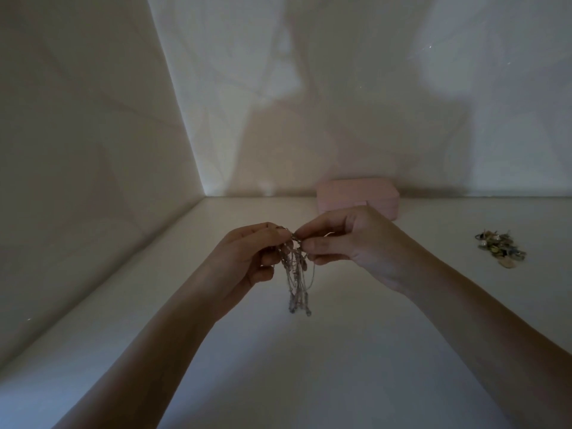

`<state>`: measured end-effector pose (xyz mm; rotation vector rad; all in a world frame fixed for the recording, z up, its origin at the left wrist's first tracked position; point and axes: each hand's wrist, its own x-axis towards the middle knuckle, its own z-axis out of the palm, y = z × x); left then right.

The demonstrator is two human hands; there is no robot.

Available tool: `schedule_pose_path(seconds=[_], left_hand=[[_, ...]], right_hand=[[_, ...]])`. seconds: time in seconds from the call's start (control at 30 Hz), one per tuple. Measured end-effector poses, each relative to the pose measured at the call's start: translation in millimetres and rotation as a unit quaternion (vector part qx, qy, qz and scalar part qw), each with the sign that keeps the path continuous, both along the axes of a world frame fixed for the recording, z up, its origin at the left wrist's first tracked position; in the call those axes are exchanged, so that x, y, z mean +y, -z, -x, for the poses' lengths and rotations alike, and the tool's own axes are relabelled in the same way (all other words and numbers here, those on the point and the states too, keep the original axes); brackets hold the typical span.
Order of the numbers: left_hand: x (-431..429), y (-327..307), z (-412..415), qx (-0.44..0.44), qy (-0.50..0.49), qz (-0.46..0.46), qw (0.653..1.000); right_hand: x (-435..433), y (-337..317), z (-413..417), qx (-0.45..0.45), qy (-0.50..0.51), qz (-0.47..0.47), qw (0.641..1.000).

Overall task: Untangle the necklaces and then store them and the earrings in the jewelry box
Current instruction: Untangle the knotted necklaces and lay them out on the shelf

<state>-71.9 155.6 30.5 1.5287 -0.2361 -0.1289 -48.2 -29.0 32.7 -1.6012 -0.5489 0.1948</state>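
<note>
Two hands, one bundle, held up over a white table (309, 376).

- Necklaces (296, 274): several thin chains caught together at the top, the rest hanging straight down in one bunch. How many there are is too fine to count. Whether the lowest ends touch the table cannot be told.
- Left hand (247, 257): fingers curled, with thumb and forefinger pinching the top of the bundle from the left. The lower fingers are folded in beside the hanging strands.
- Right hand (351, 243): thumb and forefinger pinch the same knot from the right, the other fingers curled above them. The two sets of fingertips sit just beside each other.
- Jewelry box (356, 193): pink, lid shut, at the back of the table against the wall, behind the right hand.
- Earrings (500, 250): a small mixed heap on the table, well apart to the right.

Step in hand, as judged: untangling, early on, with nothing stored yet.

Handling notes:
- Loosen the knot rather than pull it, since tension will likely tighten fine chain.
- One hand should anchor the bundle while the other teases out a single strand.
- Follow that strand to its clasp and feed it back through the loops.
- Laying the bundle flat on the table may show the crossings better in this dim light.
- Lay each freed chain down apart from the rest.
- The box needs opening before anything is stored.
</note>
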Motion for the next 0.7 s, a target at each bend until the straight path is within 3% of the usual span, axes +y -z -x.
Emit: schedule_pose_path(seconds=[0.23,0.4,0.7], left_hand=[[0,-1,0,0.035,-0.012,0.021,0.999],[2,2,-2,0.020,-0.106,-0.128,0.986],[1,7,-4,-0.048,-0.189,-0.268,0.944]], right_hand=[[2,0,-2,-0.078,0.050,0.036,0.995],[1,0,-2,-0.086,0.046,0.006,0.995],[1,3,-5,-0.114,0.051,0.029,0.992]])
